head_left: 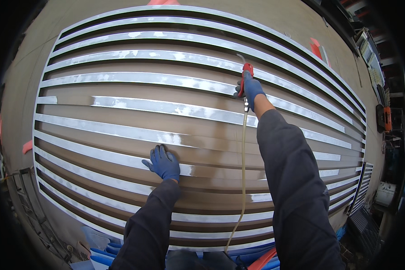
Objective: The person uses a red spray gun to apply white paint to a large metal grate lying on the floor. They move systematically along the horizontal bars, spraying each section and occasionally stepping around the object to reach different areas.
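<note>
A large slatted metal panel (135, 104) lies in front of me. Its long pale slats show patchy brushed areas, and brownish stretches break several of them. My left hand (163, 163), in a blue glove, rests on a slat left of the middle, fingers spread and holding nothing. Farther off and to the right, my gloved right hand (253, 91) is wrapped round a red air blow gun (247, 68). The gun's thin bent nozzle points toward the far side, above the slats. From its metal fitting a yellowish hose (244, 162) runs back toward me.
Red-orange supports (316, 47) stick out at the panel's edges. A dark metal frame (31, 207) stands at the near left, with blue material (103, 252) by the near edge. On the right are a smaller slatted panel (361, 189), a white container (385, 193) and an orange-black item (387, 118).
</note>
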Tool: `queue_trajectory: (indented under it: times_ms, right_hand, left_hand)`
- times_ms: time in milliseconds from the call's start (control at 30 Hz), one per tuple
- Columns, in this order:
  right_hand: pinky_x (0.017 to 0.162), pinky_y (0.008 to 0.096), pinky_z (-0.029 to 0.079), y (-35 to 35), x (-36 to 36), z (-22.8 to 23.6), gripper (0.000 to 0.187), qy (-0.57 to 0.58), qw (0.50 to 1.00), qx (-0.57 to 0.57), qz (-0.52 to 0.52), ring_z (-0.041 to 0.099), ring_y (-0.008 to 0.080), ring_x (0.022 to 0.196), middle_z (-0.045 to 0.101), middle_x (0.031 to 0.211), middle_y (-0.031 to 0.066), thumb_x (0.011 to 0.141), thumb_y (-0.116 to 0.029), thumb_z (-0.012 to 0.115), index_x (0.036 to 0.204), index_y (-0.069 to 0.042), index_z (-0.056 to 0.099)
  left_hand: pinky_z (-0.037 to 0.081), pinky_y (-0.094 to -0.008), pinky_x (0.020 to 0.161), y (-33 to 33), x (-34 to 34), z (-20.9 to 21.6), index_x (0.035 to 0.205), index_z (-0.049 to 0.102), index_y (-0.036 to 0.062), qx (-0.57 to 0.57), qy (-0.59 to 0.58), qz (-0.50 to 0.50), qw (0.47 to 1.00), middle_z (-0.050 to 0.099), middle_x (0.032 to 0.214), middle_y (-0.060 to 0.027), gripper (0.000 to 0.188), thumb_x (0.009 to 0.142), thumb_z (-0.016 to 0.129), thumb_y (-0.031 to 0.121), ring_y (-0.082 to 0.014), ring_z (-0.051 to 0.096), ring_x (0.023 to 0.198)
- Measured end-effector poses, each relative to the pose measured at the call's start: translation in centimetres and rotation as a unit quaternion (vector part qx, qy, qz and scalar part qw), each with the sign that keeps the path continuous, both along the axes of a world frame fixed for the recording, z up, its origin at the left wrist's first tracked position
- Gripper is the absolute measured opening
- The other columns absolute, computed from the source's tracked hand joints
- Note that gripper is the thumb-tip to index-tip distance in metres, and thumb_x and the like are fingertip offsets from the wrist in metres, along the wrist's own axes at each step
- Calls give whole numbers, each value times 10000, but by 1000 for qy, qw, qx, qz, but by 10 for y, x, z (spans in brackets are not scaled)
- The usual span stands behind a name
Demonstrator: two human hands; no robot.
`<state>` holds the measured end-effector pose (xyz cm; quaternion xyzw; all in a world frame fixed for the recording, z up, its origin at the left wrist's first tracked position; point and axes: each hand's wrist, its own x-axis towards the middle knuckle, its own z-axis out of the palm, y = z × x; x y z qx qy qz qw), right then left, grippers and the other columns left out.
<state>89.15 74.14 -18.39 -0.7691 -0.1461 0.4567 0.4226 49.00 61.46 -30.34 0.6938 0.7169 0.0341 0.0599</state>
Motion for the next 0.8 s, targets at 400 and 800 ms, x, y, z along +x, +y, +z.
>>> queue_trajectory:
  times_ms: [400, 800]
  right_hand:
    - [643, 383, 611, 37, 115, 31, 634, -60, 998, 2, 36, 653, 218, 667, 652, 818, 115, 1014, -587, 491, 1066, 26, 649]
    - [583, 459, 534, 41, 261, 46, 581, -174, 951, -75, -243, 622, 278, 614, 641, 756, 133, 1012, -566, 423, 961, -22, 619]
  left_hand:
    - [65, -689, 1204, 3, 2, 4, 1304, 661, 122, 33, -7, -15, 999, 588, 1397, -15, 408, 936, 561, 267, -258, 476, 1359]
    - [61, -683, 1210, 7, 4, 3, 1278, 678, 111, 48, -12, -15, 999, 618, 1366, -25, 396, 912, 584, 230, -254, 499, 1342]
